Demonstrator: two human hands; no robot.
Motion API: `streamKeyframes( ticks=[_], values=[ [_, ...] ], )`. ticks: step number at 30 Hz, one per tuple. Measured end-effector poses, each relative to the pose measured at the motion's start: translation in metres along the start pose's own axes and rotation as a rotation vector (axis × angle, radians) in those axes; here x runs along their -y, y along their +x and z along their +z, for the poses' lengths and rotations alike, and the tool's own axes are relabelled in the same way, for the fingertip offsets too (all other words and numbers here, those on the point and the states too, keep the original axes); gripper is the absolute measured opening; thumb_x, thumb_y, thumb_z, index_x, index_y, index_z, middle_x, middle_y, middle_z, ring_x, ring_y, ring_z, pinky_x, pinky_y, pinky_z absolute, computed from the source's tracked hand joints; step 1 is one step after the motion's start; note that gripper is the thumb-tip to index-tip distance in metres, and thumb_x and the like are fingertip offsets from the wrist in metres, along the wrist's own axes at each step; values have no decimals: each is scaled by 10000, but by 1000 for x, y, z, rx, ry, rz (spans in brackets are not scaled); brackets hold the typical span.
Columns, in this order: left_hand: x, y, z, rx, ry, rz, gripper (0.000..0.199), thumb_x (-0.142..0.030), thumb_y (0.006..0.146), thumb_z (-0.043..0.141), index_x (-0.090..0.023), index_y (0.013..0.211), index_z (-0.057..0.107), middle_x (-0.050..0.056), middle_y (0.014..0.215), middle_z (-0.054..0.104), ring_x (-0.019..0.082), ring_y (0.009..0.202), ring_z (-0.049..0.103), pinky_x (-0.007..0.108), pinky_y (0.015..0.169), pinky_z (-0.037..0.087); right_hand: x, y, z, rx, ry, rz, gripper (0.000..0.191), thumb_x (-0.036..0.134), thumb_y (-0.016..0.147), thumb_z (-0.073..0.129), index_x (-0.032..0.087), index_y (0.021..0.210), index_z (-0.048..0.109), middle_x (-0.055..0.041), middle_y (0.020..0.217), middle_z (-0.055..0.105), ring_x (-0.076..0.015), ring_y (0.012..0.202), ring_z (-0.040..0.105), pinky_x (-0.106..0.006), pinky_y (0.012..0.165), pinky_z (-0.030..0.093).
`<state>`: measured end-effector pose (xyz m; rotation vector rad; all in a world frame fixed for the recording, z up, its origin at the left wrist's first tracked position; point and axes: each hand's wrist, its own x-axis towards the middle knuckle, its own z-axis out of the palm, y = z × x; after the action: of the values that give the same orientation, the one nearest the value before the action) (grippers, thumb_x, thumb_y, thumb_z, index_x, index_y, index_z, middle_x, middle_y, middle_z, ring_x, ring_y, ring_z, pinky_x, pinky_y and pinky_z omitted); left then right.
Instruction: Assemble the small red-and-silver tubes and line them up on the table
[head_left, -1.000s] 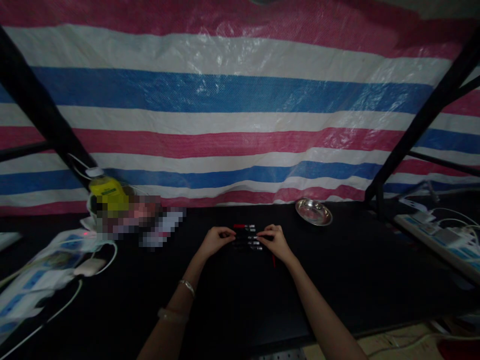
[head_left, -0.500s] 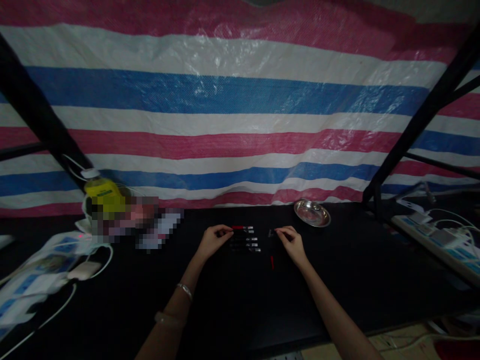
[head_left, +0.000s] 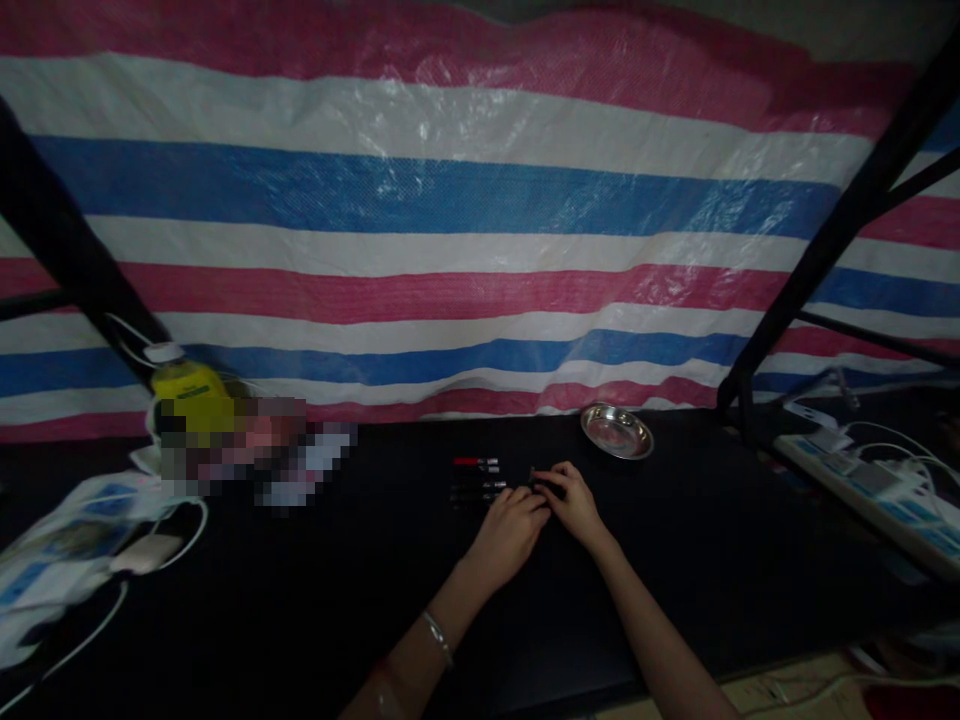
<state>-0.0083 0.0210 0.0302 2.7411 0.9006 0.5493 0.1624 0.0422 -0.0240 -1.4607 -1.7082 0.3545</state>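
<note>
My left hand (head_left: pixel 512 532) is closed near the middle of the black table, its fingertips close beside those of my right hand. Whatever they may hold is hidden. My right hand (head_left: pixel 571 506) pinches with thumb and fingers; a tiny pale thing (head_left: pixel 532 473) shows by its fingertips, too small to name. Just left of the hands lie several slim pen-like pieces in a row. The farthest is a red pen-like piece (head_left: pixel 466 461) with a silvery end; nearer me are black pen-like pieces (head_left: pixel 480 485), partly covered by my left hand.
A shiny metal dish (head_left: pixel 617 432) stands behind my right hand. At left are a yellow bottle (head_left: pixel 196 395), a blurred-out patch and white cables with a charger (head_left: pixel 148 553). A power strip (head_left: pixel 874 485) lies at right. Striped sheeting (head_left: pixel 480 250) hangs behind, between black posts.
My left hand has left the far red piece and moved right and nearer, up against my right hand. The small red piece lying near my right hand is no longer visible.
</note>
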Motion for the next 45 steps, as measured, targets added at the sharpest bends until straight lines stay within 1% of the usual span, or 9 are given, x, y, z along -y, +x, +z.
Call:
streamKeyframes(
  ticks=[3,7,13,17,23,30,33,39,45],
  values=[
    [-3,8,8,13,-9,-21,327,-53,829,414,-221,1019,620,55,1096,619,207,1053,483,378,904,322,-3,0,0,0,27,15,214,218,774,562,287,918,705,-32,837,535,-177,819,553,-309,738,471],
    [3,7,9,-3,-6,-85,302,-76,842,413,-230,963,642,41,1008,660,214,1015,497,410,909,288,-4,1,0,16,36,20,162,244,772,574,267,855,712,-30,838,552,-170,799,565,-298,720,466],
    [10,4,11,5,-44,-99,276,-85,837,425,-209,886,666,46,891,683,194,908,550,382,875,320,0,1,-1,4,62,6,114,275,762,595,245,806,696,-33,830,618,-192,826,570,-321,743,448],
    [10,4,10,-14,-79,-110,284,-80,837,422,-199,932,661,61,909,680,194,896,574,378,880,349,4,0,-3,-45,196,41,153,310,795,558,215,828,673,-39,822,658,-197,798,583,-338,746,448],
    [11,2,12,-182,-219,-141,284,-94,866,389,-182,1005,620,54,982,657,168,915,588,354,889,392,15,0,-5,-163,408,55,294,352,822,524,184,1032,642,-53,833,633,-173,745,579,-311,700,466],
    [16,1,18,-325,-192,-204,337,-87,872,347,-186,1098,577,67,977,616,173,873,570,345,807,448,37,-5,1,-50,420,-86,263,324,855,476,216,1002,666,-64,876,630,-169,815,579,-299,729,468],
    [18,1,21,-361,-201,-221,365,-81,871,334,-194,1133,561,71,993,604,172,884,569,339,801,451,39,-7,4,-80,464,-20,239,340,833,515,201,976,647,-61,870,645,-171,802,593,-290,712,472],
    [18,2,24,-407,-237,-212,337,-130,890,341,-203,1132,563,65,963,608,166,859,574,329,790,460,38,-4,6,-165,685,208,268,410,722,642,182,849,581,12,615,608,-87,444,467,-205,413,353],
    [17,2,24,-439,-289,-232,285,-148,885,370,-205,1064,584,55,958,614,169,865,578,338,804,473,39,-4,7,-75,758,263,305,431,669,685,170,807,612,19,574,610,-73,408,436,-202,395,342]
  ],
)
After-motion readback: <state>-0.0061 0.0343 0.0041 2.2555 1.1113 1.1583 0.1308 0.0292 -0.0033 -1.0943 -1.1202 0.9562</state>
